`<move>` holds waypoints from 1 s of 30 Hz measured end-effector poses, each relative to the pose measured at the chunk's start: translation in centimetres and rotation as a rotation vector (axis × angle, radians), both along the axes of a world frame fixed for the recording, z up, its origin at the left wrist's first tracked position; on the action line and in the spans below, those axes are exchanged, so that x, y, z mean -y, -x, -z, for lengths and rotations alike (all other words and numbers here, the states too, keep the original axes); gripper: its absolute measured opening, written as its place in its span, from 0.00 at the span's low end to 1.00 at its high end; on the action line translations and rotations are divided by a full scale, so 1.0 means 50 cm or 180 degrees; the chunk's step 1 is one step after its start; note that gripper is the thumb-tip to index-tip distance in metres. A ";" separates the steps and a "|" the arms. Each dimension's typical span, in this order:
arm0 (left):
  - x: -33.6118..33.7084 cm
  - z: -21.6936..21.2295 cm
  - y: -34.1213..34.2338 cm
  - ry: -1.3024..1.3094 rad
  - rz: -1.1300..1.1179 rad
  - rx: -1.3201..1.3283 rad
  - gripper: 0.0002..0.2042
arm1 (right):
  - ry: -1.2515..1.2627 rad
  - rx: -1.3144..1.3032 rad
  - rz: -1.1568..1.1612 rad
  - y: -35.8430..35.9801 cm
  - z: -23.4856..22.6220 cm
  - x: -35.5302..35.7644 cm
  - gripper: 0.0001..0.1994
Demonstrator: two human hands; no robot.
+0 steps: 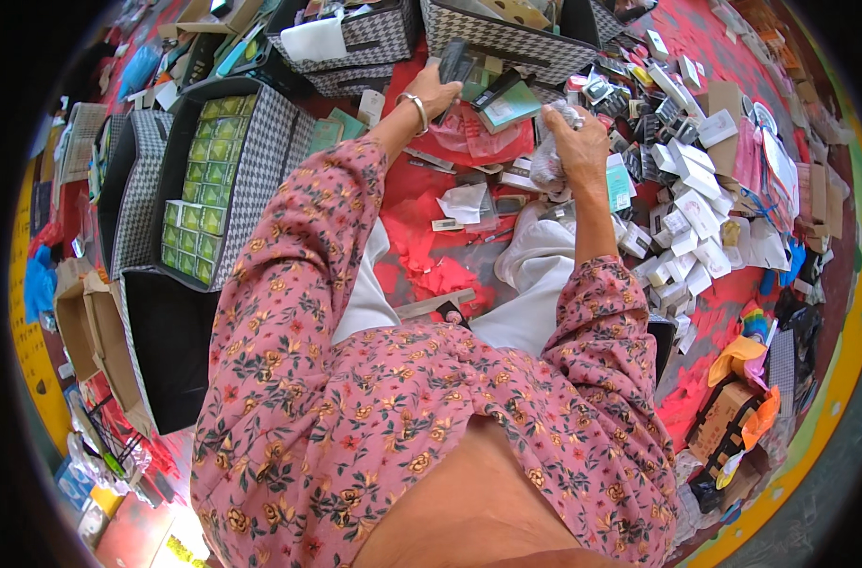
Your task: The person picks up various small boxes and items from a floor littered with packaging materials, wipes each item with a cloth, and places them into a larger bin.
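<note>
My left hand (pixel 433 93), with a bangle at the wrist, is closed around a dark, flat, box-like object (pixel 456 61) near the front of a checked storage bin. My right hand (pixel 582 142) grips crumpled greyish clear plastic (pixel 548 168); whether something is inside it cannot be made out. Between the hands lies a teal and black box (pixel 508 106), on top of red plastic (pixel 464 133). A white scrap of paper (pixel 462 204) and several small packages lie closer to me, between my legs.
At left, a black-and-white checked bin (pixel 279 142) holds rows of green boxes (pixel 208 166). Another checked bin (pixel 511 47) stands ahead. A heap of small white boxes (pixel 691 208) spreads at right. Beside it sit a brown carton (pixel 722 417) and orange wrapping (pixel 764 417).
</note>
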State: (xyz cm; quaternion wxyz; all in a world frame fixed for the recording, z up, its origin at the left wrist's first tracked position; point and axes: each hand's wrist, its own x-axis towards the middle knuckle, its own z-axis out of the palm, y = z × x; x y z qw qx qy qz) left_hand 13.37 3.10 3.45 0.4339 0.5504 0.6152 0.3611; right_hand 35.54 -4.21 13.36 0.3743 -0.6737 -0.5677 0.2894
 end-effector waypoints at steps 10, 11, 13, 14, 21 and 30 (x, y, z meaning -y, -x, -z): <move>-0.084 0.091 -0.135 -0.0856 0.0438 -0.2937 0.16 | -0.0136 -0.0178 0.0108 0.014 -0.023 -0.002 0.15; -0.083 0.091 -0.137 -0.0887 0.0460 -0.2834 0.16 | -0.0104 -0.0154 0.0127 0.013 -0.029 -0.002 0.16; -0.078 0.091 -0.137 -0.0937 0.0495 -0.2629 0.16 | -0.0102 -0.0200 0.0181 0.011 -0.029 -0.002 0.16; -0.079 0.088 -0.129 -0.0959 0.0413 -0.2410 0.17 | -0.0144 -0.0287 0.0206 0.008 -0.030 -0.002 0.16; -0.087 0.008 -0.016 -0.0524 0.0027 -0.1461 0.22 | -0.0235 -0.0571 0.0212 0.000 -0.012 -0.013 0.16; 0.155 -0.206 -0.014 0.1619 0.0553 0.4273 0.18 | -0.0235 -0.2199 0.0153 -0.010 0.015 -0.040 0.17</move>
